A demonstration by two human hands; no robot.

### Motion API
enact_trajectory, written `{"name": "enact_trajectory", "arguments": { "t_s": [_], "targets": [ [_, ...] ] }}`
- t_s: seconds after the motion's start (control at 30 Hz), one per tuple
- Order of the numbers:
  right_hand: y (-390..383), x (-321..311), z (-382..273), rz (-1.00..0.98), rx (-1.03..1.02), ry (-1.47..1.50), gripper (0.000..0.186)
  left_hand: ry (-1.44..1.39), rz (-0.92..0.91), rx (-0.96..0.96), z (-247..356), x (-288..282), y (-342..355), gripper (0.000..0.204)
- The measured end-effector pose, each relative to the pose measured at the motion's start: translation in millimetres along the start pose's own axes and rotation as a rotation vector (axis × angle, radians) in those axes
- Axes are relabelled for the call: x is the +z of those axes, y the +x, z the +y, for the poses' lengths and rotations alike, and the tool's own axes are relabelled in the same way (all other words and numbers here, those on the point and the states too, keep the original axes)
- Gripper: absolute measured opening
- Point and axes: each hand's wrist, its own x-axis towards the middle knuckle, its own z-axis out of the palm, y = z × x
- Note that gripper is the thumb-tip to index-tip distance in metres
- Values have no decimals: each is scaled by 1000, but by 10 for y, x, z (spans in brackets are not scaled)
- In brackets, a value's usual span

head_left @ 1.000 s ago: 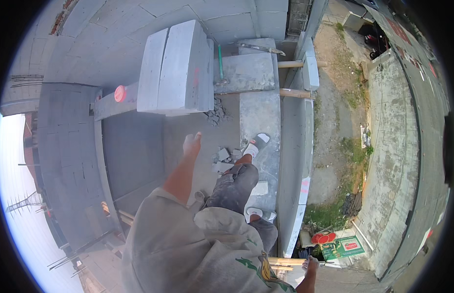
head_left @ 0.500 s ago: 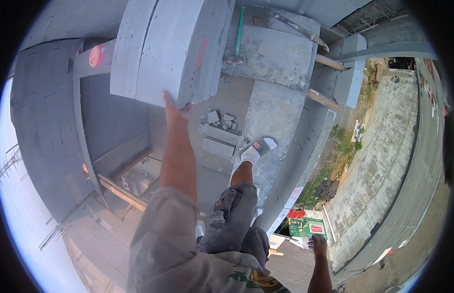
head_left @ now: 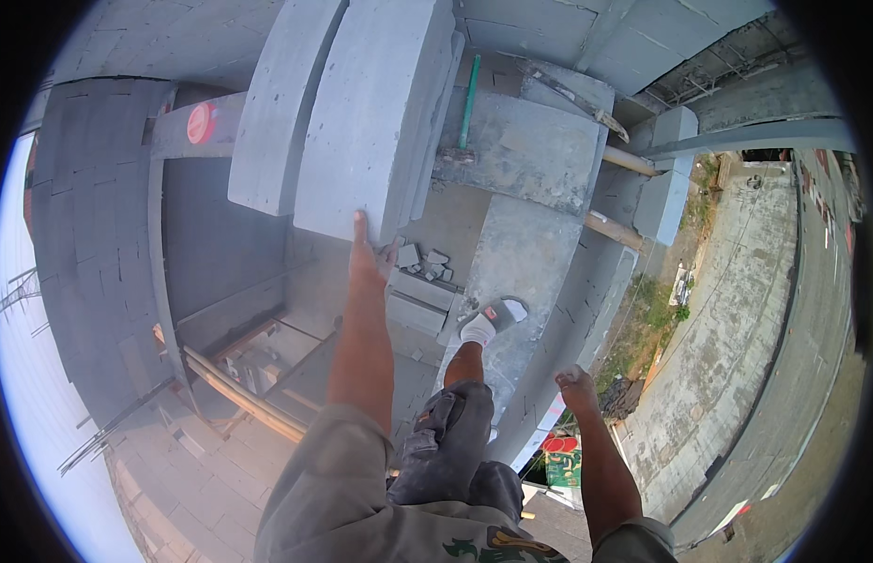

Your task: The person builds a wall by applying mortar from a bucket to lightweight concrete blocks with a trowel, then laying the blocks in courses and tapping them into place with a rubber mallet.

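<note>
My left hand (head_left: 371,258) grips the lower end of a grey concrete block (head_left: 361,122), its thumb on the front face and the other fingers partly hidden at the underside. A second grey block (head_left: 281,113) stands just left of it, with a dark gap between them. More slab edges show behind the gripped block. My right hand (head_left: 575,383) is raised at the lower right, away from the blocks. Its fingers are loosely curled, and nothing shows in them. To the right of the blocks, a green-handled hammer (head_left: 470,103) rests on a mortar-smeared board.
A saw-like tool (head_left: 586,105) lies beyond the hammer. Broken block pieces (head_left: 427,263) sit below on whole blocks (head_left: 417,310). My foot (head_left: 493,321) is on a narrow grey plank (head_left: 521,244). The wall edge drops toward a street at right; wooden poles (head_left: 244,394) span an opening at left.
My left hand and the gripped block have shifted right, widening the gap to the left block. My right hand has come up from the lower right. The whole view has tilted slightly.
</note>
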Motion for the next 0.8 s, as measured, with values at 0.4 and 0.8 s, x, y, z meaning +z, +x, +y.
{"name": "enact_trajectory", "arguments": {
  "t_s": [0.4,0.8],
  "targets": [
    [1353,459,-3635,-118,-417,367,115,-139,-181,-181,-631,392,-1510,82],
    [583,248,-3683,87,-329,-28,102,142,-487,-460,-815,-241,-2337,85]
  ]
}}
